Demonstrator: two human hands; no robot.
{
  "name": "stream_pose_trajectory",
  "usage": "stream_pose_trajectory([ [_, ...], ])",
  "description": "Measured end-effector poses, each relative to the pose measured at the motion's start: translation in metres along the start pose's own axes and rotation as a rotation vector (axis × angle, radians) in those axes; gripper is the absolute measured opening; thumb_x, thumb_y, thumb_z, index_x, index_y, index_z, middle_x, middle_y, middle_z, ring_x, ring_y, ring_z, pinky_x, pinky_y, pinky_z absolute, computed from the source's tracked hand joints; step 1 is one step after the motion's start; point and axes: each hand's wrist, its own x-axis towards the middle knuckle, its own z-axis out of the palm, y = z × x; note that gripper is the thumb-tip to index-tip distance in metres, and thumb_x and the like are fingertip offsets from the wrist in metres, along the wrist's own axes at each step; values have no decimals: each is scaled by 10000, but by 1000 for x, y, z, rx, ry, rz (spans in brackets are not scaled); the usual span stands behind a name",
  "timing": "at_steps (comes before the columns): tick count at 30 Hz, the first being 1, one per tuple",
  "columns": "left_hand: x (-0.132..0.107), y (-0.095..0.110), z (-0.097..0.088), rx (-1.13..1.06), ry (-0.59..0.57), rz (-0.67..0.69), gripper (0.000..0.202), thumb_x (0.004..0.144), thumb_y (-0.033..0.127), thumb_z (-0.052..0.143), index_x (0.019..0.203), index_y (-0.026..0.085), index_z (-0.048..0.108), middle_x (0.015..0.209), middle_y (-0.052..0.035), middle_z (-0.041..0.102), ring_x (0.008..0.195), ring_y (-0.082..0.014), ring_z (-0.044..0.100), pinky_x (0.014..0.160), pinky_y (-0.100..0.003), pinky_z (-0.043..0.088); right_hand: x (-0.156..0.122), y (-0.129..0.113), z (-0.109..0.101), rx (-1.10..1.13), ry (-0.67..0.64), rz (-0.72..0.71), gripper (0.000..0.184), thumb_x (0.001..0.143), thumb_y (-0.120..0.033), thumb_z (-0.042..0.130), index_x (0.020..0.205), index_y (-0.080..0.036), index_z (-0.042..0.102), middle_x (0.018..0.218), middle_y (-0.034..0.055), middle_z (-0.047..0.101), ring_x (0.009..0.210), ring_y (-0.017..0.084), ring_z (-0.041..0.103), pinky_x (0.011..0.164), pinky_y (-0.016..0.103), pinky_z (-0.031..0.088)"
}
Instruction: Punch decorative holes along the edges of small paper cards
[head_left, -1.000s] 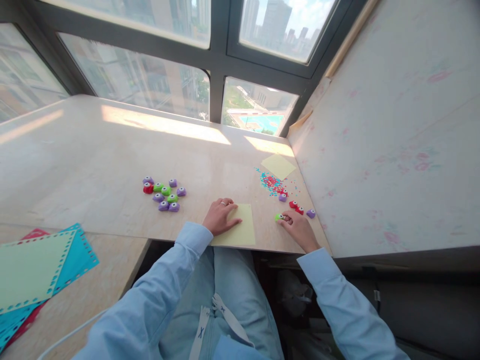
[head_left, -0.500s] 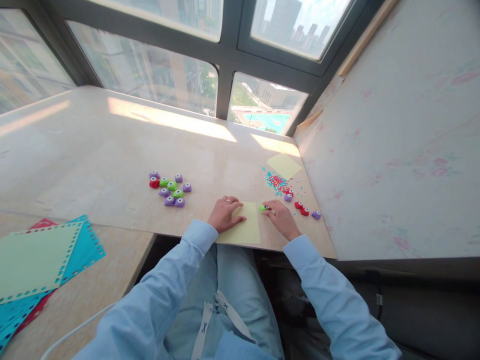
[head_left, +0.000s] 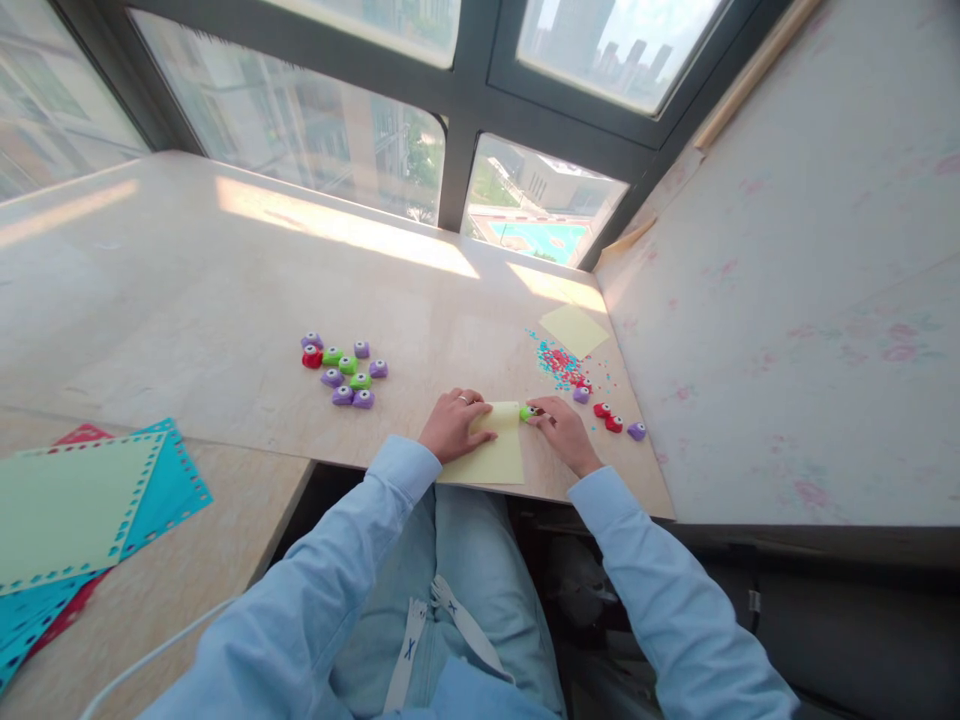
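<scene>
A pale yellow paper sheet (head_left: 495, 455) lies at the near edge of the beige table (head_left: 187, 300). My left hand (head_left: 454, 424) rests on its left part, fingers curled and pinching the far edge, which is lifted a little. My right hand (head_left: 561, 430) grips a small green paper punch (head_left: 527, 411) pressed against the sheet's far right corner.
A cluster of several purple, green and red punches (head_left: 343, 371) sits to the left. Red punches (head_left: 607, 417) and purple ones lie right of my hand, beyond them red and blue confetti (head_left: 559, 362) and a second yellow sheet (head_left: 574, 330). Perforated coloured sheets (head_left: 82, 505) lie at far left. A wall stands right.
My right hand carried the green punch leftward from beside the red punches to the yellow sheet's far corner. My left hand has lifted the sheet's far edge slightly.
</scene>
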Motion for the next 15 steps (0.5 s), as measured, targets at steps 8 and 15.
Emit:
stream_pose_trajectory([
  [8,0,0,0,7,-5,2,389,788,475,717,1082,221,685,1136,-93,643,1037,-274,554,886,-437,434,-1,2,3,52,33,3,205,840,-218,586,1010,-227,700,1021,73,689,956,228,633,831,386,528],
  [15,0,0,0,-9,-10,-6,392,786,471,720,1084,219,689,1138,-99,643,1036,-276,556,892,-447,436,-1,1,3,72,37,9,206,841,-214,581,1010,-230,697,1023,69,689,958,228,631,849,395,523],
])
